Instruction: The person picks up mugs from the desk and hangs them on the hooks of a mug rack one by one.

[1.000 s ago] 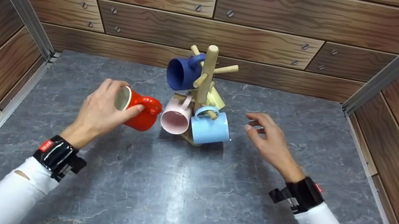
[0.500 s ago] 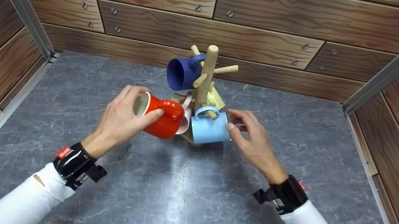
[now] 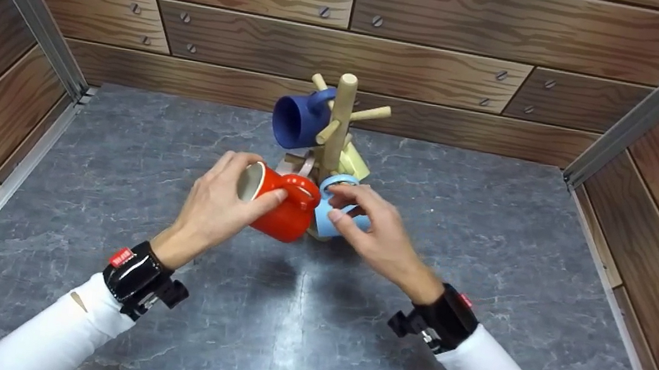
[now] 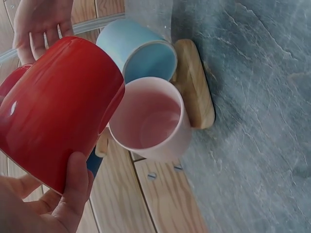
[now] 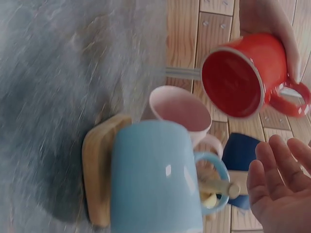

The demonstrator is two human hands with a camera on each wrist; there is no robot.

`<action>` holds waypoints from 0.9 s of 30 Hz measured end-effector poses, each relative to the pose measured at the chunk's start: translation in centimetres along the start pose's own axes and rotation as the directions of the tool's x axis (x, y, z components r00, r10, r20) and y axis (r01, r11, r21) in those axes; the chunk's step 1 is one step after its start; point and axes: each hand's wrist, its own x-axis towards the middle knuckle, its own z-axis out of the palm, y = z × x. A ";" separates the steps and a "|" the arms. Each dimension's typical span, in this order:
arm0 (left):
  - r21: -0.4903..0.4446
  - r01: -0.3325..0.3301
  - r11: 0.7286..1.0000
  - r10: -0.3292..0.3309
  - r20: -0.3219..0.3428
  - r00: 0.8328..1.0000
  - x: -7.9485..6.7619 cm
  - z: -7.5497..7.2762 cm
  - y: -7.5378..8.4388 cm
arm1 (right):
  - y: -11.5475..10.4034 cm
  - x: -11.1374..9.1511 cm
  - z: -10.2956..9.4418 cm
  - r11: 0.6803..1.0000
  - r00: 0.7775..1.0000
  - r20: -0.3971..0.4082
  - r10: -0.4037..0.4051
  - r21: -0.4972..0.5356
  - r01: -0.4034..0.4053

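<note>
My left hand grips a glossy red mug around its mouth end, with the mug tipped on its side. Its base and handle point right, towards my right hand. That hand hovers over the light blue mug with loosely bent fingers, holding nothing, fingertips near the red handle. The light blue mug hangs by its handle on a low peg of a wooden mug tree. A pink mug hangs beside it, mostly hidden behind the red one in the head view.
A dark blue mug hangs on an upper peg at the left of the tree. Low behind the post is a pale yellow mug. Upper pegs stick out bare. Wood-patterned walls enclose the grey marbled surface.
My left hand has carried the red mug rightwards, in front of the pink mug. My right hand has moved left, from beside the light blue mug to above it.
</note>
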 end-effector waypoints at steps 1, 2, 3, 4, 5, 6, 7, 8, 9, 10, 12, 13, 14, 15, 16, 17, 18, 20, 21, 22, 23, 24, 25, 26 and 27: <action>-0.002 0.000 1.000 0.000 0.001 1.000 0.0 0.1 0.1 | -0.1 0.1 0.2 1.000 1.000 0.002 -0.006 -0.004 0.006; -0.004 0.000 1.000 0.000 0.002 1.000 0.0 0.1 0.2 | -0.1 0.2 0.5 1.000 1.000 0.002 -0.013 -0.010 0.013; -0.007 0.000 1.000 0.000 0.002 1.000 0.0 0.2 0.3 | -0.1 0.2 0.7 1.000 1.000 0.001 -0.022 -0.014 0.022; -0.011 -0.003 1.000 0.003 0.003 1.000 -0.1 0.2 0.3 | -0.2 0.3 0.8 0.999 1.000 -0.001 -0.028 -0.021 0.028; -0.013 -0.009 1.000 0.009 0.002 1.000 -0.1 0.3 0.4 | -0.1 0.4 1.0 0.999 0.999 -0.006 -0.038 -0.026 0.038; -0.015 -0.014 1.000 0.014 0.002 1.000 -0.1 0.4 0.5 | -0.1 0.4 1.1 0.998 0.999 -0.012 -0.049 -0.029 0.049; -0.019 -0.020 1.000 0.020 0.003 1.000 -0.1 0.5 0.6 | -0.2 0.4 1.3 0.998 0.998 -0.020 -0.058 -0.037 0.057; -0.025 -0.024 0.999 0.024 0.004 1.000 -0.1 0.5 0.7 | -0.1 0.5 1.4 0.997 0.997 -0.029 -0.067 -0.044 0.066; -0.032 -0.028 0.999 0.028 0.005 1.000 -0.1 0.5 0.7 | -0.2 0.6 1.4 0.996 0.996 -0.041 -0.077 -0.051 0.075; -0.039 -0.030 0.999 0.030 0.006 1.000 0.0 0.6 0.7 | -0.2 0.6 1.4 0.995 0.995 -0.051 -0.086 -0.060 0.083; -0.056 -0.025 0.998 0.026 0.015 1.000 0.0 0.5 0.8 | -0.3 0.8 1.4 0.992 0.992 -0.072 -0.100 -0.081 0.094; -0.067 -0.021 0.998 0.022 0.021 1.000 0.0 0.5 0.8 | -0.4 0.9 1.3 0.991 0.991 -0.080 -0.104 -0.093 0.096; -0.078 -0.017 0.997 0.019 0.027 0.999 0.0 0.5 0.8 | -0.5 1.0 1.3 0.990 0.990 -0.088 -0.109 -0.103 0.100; -0.087 -0.015 0.996 0.018 0.033 0.999 0.0 0.4 0.7 | -0.5 1.1 1.2 0.989 0.989 -0.094 -0.112 -0.111 0.101; -0.093 -0.014 0.996 0.018 0.039 0.999 0.0 0.3 0.7 | -0.6 1.2 1.1 0.988 0.989 -0.099 -0.112 -0.122 0.100; -0.099 -0.015 0.995 0.020 0.047 0.999 0.0 0.2 0.7 | -0.7 1.3 0.9 0.987 0.988 -0.105 -0.112 -0.126 0.099; -0.104 -0.018 0.994 0.024 0.056 0.998 0.0 0.2 0.7 | -0.7 1.4 0.8 0.987 0.988 -0.111 -0.110 -0.130 0.096; -0.116 -0.031 0.993 0.039 0.073 0.997 0.0 0.0 0.7 | -0.8 1.7 0.5 0.988 0.987 -0.125 -0.099 -0.130 0.083; -0.126 -0.037 0.991 0.047 0.081 0.996 0.0 -0.1 0.6 | -0.9 1.9 0.4 0.989 0.987 -0.132 -0.094 -0.126 0.077; -0.139 -0.043 0.989 0.055 0.087 0.995 0.0 -0.2 0.6 | -1.0 2.0 0.3 0.990 0.986 -0.139 -0.088 -0.117 0.072; -0.153 -0.050 0.987 0.064 0.091 0.994 0.0 -0.3 0.6 | -1.1 2.1 0.1 0.992 0.986 -0.143 -0.083 -0.108 0.068; -0.170 -0.056 0.984 0.072 0.093 0.993 0.0 -0.4 0.6 | -1.2 2.2 0.0 0.993 0.986 -0.147 -0.077 -0.098 0.063; -0.189 -0.060 0.980 0.079 0.090 0.993 0.0 -0.5 0.6 | -1.3 2.4 -0.1 0.994 0.986 -0.150 -0.074 -0.086 0.061; -0.206 -0.064 0.976 0.083 0.085 0.993 0.0 -0.6 0.6 | -1.4 2.5 -0.2 0.995 0.986 -0.152 -0.073 -0.078 0.062; -0.222 -0.068 0.973 0.088 0.079 0.993 0.0 -0.6 0.6 | -1.5 2.7 -0.2 0.996 0.985 -0.154 -0.072 -0.070 0.061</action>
